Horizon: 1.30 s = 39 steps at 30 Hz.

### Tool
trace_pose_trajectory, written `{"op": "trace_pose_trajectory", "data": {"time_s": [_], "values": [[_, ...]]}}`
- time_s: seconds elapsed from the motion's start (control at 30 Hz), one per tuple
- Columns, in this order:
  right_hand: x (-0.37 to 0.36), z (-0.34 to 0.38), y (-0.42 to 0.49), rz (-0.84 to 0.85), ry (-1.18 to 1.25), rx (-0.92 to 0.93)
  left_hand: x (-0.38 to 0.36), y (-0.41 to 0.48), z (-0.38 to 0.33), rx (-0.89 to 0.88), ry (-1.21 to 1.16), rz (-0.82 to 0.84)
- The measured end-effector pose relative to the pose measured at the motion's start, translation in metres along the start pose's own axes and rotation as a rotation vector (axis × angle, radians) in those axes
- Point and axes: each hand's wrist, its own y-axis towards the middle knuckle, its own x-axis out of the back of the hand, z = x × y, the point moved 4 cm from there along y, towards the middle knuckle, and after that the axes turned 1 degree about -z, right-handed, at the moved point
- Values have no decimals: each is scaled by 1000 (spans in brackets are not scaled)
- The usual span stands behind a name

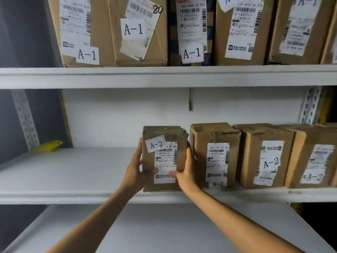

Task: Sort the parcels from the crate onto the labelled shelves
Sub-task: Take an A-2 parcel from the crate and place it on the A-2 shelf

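Hands grip an A-2 parcel (165, 158) upright on the middle shelf's (73, 195) near edge: left hand (135, 170) and right hand (186, 172) curled round its sides, just left of three other A-2 parcels (216, 154).

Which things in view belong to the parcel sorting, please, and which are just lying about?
Job: held A-2 parcel, left hand, right hand, shelved A-2 parcels, A-1 parcels, middle shelf, upper shelf.
Lying about: yellow object at the middle shelf's back left, brown strip hanging on the back wall.
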Motion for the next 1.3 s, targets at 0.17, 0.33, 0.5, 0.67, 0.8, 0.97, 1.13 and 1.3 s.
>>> {"op": "trace_pose_trajectory", "data": {"time_s": [0.17, 0.33, 0.5, 0.67, 0.8, 0.97, 1.13, 1.3], "values": [[-8, 2, -3, -36, -148, -35, -1, 1, 5, -20, 38, -7], [-11, 9, -16, -88, -368, -11, -4, 4, 8, -42, 41, -1], [5, 14, -30, -144, -562, 18, -16, 11, 10, -60, 2, -6], [19, 19, -41, -167, -774, 119, -23, 13, 9, -43, -31, 1], [17, 24, -45, -117, -851, 109, -24, 9, 4, -2, -34, 28], [9, 39, -45, -2, -924, 224, -15, 12, 2, 18, -8, 128], [-14, 49, -43, 194, -889, 268, 8, -8, 4, -52, 479, 97], [-56, 57, -39, 341, -777, 325, 49, -34, 5, 27, 901, 121]]}}
